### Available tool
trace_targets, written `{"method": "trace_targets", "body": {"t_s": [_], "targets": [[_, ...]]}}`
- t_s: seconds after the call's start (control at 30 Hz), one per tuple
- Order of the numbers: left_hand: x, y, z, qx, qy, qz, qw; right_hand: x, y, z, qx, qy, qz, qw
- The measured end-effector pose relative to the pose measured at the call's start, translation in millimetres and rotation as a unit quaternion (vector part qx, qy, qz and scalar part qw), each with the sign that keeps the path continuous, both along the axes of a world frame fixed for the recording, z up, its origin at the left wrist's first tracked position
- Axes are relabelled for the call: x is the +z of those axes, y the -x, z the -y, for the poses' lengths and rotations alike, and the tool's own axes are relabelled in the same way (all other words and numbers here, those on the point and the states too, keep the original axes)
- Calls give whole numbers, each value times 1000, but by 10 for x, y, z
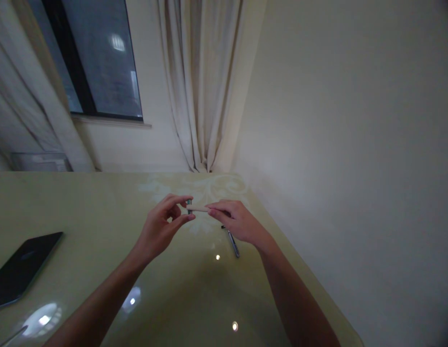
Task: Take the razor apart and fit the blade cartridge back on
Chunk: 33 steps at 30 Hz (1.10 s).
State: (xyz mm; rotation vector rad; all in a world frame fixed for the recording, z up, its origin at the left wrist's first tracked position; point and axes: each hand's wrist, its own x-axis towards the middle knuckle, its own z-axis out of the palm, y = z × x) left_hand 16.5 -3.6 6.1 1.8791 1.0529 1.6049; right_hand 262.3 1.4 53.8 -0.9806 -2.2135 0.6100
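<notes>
Held over the table, my left hand (162,219) pinches a small dark piece with a greenish tint (190,203) between thumb and index fingertip; its exact kind is too small to make out. My right hand (236,219) is closed on a thin pale stick (199,208), gripping its right end. The stick's left end meets or overlaps the small piece; I cannot tell whether it goes in. Just below my right hand, a slim grey-and-black pen-like object (232,243) lies on the table.
A black tablet-like slab (27,265) lies on the glossy yellow-green table (195,299) at the left. Part of a thin stick (15,334) shows at the lower left corner. A wall (347,159) borders the table's right side; curtains (205,86) and a window stand behind.
</notes>
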Motion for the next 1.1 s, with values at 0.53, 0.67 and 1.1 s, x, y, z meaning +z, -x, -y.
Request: {"method": "trace_targets", "body": {"t_s": [0.53, 0.67, 1.1], "targets": [[45, -1, 31, 10, -23, -23, 999, -3, -26, -12, 5, -17, -19, 1000], [54, 16, 30, 12, -14, -8, 1000, -10, -40, -23, -32, -37, -18, 999], [45, 5, 23, -8, -2, 1, 1000, -10, -17, 7, 3, 0, -44, 999]]}}
